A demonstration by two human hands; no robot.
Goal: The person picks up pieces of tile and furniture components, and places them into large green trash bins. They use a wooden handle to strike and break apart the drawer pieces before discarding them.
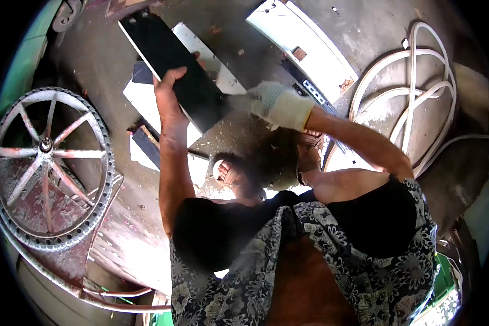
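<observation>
A long black board (171, 57) with a white edge is held tilted in front of me. My bare left hand (171, 95) is closed on its near edge, the thumb lying over the black face. My right hand (280, 105) wears a whitish knitted glove and is closed beside the board's lower right end. From the glove a blurred grey flat tool (236, 102) reaches to the board's end; its exact kind is not clear. Beyond the board lies a white panel (193, 43). More white pieces (138, 98) with dark parts rest on the floor left of my left forearm.
A big spoked metal wheel (43, 145) stands at the left. Far right of centre lies a long white panel (304, 41), with a black slotted strip (312, 92) next to it. Coiled pale hose (407, 98) covers the right floor. My sandalled feet (231, 171) are close below the work.
</observation>
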